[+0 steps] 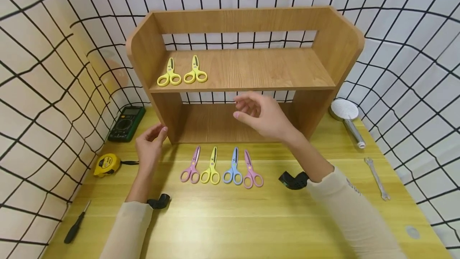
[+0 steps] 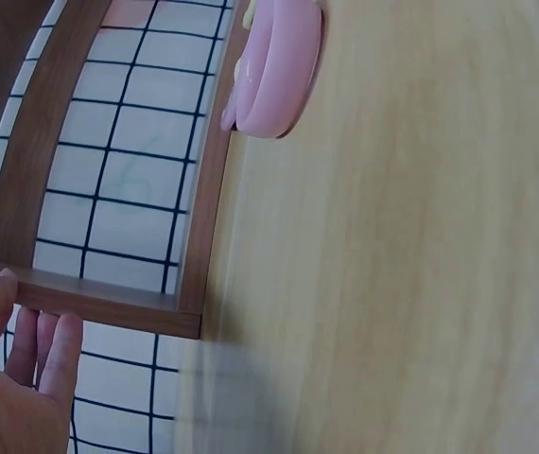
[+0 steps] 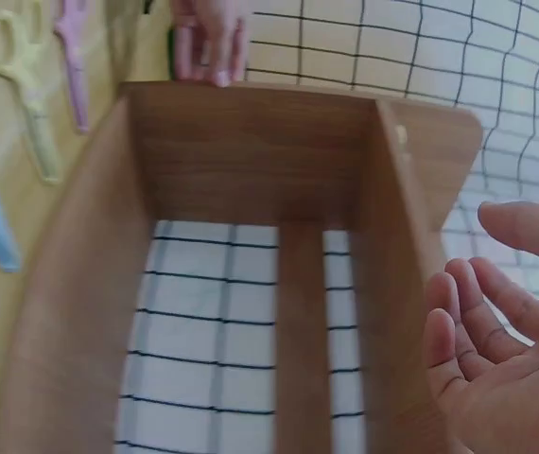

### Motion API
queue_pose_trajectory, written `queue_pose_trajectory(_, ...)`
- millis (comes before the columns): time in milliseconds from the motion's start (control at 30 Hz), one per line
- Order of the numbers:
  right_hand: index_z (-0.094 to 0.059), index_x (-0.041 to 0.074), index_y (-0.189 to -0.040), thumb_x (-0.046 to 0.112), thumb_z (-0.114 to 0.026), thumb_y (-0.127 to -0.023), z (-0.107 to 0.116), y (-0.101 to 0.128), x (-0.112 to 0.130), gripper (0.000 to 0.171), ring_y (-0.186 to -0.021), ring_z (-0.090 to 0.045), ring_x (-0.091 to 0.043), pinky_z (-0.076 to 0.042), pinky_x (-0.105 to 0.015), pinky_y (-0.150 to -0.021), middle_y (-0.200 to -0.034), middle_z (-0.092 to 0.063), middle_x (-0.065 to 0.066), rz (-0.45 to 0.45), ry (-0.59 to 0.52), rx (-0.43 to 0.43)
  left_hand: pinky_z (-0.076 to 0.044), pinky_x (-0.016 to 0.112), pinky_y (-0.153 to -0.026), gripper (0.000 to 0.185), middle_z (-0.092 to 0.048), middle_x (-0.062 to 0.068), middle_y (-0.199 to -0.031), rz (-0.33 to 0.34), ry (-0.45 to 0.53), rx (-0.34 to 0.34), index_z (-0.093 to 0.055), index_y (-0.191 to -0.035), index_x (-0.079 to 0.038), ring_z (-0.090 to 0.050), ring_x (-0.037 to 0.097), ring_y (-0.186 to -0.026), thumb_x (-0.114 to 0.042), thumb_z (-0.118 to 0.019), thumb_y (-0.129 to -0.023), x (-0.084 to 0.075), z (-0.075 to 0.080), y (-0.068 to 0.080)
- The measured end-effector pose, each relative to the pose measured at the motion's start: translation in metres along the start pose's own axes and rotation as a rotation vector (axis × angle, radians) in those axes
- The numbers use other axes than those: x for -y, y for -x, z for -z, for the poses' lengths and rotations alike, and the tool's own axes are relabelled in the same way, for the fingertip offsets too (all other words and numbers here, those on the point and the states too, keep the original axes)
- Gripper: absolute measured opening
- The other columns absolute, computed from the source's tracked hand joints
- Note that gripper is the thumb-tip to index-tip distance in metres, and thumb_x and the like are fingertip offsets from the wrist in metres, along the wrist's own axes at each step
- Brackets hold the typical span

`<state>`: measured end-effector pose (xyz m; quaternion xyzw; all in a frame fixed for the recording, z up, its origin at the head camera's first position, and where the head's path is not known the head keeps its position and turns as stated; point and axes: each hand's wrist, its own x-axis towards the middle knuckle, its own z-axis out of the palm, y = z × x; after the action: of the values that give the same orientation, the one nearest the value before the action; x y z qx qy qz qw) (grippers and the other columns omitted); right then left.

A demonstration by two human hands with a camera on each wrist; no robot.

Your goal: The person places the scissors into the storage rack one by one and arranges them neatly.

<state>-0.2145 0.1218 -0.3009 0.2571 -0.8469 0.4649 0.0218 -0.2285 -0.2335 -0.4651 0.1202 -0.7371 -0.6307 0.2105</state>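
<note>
My left hand (image 1: 150, 143) is at the lower left side panel of a wooden two-tier shelf (image 1: 238, 90). Its fingertips rest by the panel's front edge (image 2: 109, 301) in the left wrist view. Empty and loosely curved, my right hand (image 1: 264, 115) hovers before the middle board. Two yellow scissors (image 1: 169, 73) (image 1: 195, 71) lie on the upper tier at the left. On the table before the shelf is a row of scissors: pink (image 1: 193, 167), yellow (image 1: 212, 167), blue (image 1: 234, 168) and another pink pair (image 1: 250, 171), all with blades toward the shelf.
At the left lie a green multimeter (image 1: 126, 124), a yellow tape measure (image 1: 108, 165) and a screwdriver (image 1: 77, 223). To the right are a shower head (image 1: 346, 115) and a wrench (image 1: 377, 179). White walls with a black grid (image 1: 409, 51) enclose the table (image 1: 230, 227).
</note>
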Motion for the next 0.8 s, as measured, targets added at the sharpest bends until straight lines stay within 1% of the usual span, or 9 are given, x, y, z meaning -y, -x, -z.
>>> queue_pose_trajectory(100, -0.066, 0.013, -0.129, 0.021, -0.075, -0.096, -0.008, 0.022, -0.023, 0.035, -0.095, -0.062, -0.018, -0.055, -0.032, -0.078, -0.110, -0.069, -0.003, -0.059, -0.011, 0.001, -0.059, 0.010, -0.081, 0.035, -0.076, -0.006, -0.102, 0.007, 0.002, 0.005, -0.075, -0.123, -0.009, -0.070, 0.009, -0.100, -0.027, -0.078, -0.093, 0.002, 0.000, 0.000)
queue_pose_trajectory(200, -0.066, 0.012, -0.129, 0.019, -0.076, -0.096, -0.018, 0.042, -0.045, 0.035, -0.098, -0.063, -0.019, -0.054, -0.032, -0.080, -0.112, -0.070, -0.005, -0.111, -0.010, 0.009, -0.058, 0.010, -0.082, 0.035, -0.076, -0.004, -0.104, 0.004, -0.009, 0.010, -0.075, -0.123, -0.009, -0.070, 0.009, -0.101, -0.027, -0.078, -0.094, 0.003, 0.000, 0.001)
queue_pose_trajectory(333, -0.066, 0.010, -0.129, 0.015, -0.075, -0.095, -0.034, 0.066, -0.071, 0.036, -0.102, -0.064, -0.024, -0.053, -0.033, -0.083, -0.114, -0.070, -0.008, -0.156, -0.001, 0.023, -0.058, 0.010, -0.083, 0.033, -0.076, -0.002, -0.106, 0.004, -0.031, 0.011, -0.075, -0.123, -0.008, -0.070, 0.010, -0.103, -0.025, -0.077, -0.094, 0.004, 0.001, 0.001)
queue_pose_trajectory(433, -0.066, 0.010, -0.131, 0.014, -0.076, -0.093, -0.045, 0.081, -0.088, 0.039, -0.104, -0.063, -0.026, -0.052, -0.032, -0.083, -0.117, -0.070, -0.010, -0.182, 0.010, 0.049, -0.058, 0.010, -0.083, 0.032, -0.077, 0.000, -0.108, 0.011, -0.046, 0.006, -0.075, -0.123, -0.010, -0.070, 0.012, -0.104, -0.025, -0.076, -0.095, 0.005, 0.003, 0.001)
queue_pose_trajectory(533, -0.064, 0.007, -0.133, 0.013, -0.078, -0.092, -0.054, 0.092, -0.103, 0.044, -0.104, -0.063, -0.027, -0.052, -0.031, -0.082, -0.119, -0.070, -0.014, -0.205, 0.019, 0.074, -0.057, 0.010, -0.082, 0.032, -0.077, 0.002, -0.110, 0.008, -0.063, 0.004, -0.075, -0.124, -0.011, -0.070, 0.014, -0.106, -0.026, -0.076, -0.096, 0.005, 0.004, 0.001)
queue_pose_trajectory(633, -0.063, 0.001, -0.134, 0.012, -0.079, -0.090, -0.059, 0.100, -0.113, 0.048, -0.104, -0.064, -0.029, -0.056, -0.036, -0.084, -0.119, -0.069, -0.017, -0.227, 0.032, 0.095, -0.057, 0.009, -0.082, 0.033, -0.077, 0.004, -0.113, 0.002, -0.072, 0.009, -0.075, -0.124, -0.012, -0.070, 0.016, -0.108, -0.028, -0.075, -0.096, 0.004, 0.003, 0.000)
queue_pose_trajectory(733, -0.060, 0.000, -0.137, 0.011, -0.079, -0.089, -0.063, 0.106, -0.119, 0.053, -0.106, -0.063, -0.030, -0.057, -0.043, -0.091, -0.121, -0.067, -0.017, -0.287, 0.011, 0.130, -0.057, 0.010, -0.081, 0.033, -0.077, 0.005, -0.114, 0.003, -0.075, 0.012, -0.076, -0.124, -0.013, -0.070, 0.017, -0.109, -0.030, -0.076, -0.095, 0.002, 0.002, -0.001)
queue_pose_trajectory(800, -0.059, 0.000, -0.139, 0.011, -0.079, -0.088, -0.065, 0.109, -0.122, 0.056, -0.108, -0.062, -0.029, -0.057, -0.044, -0.094, -0.122, -0.065, -0.015, -0.330, 0.000, 0.157, -0.056, 0.010, -0.080, 0.034, -0.077, 0.004, -0.114, 0.006, -0.078, 0.012, -0.076, -0.124, -0.014, -0.069, 0.016, -0.108, -0.031, -0.076, -0.095, 0.000, 0.002, -0.002)
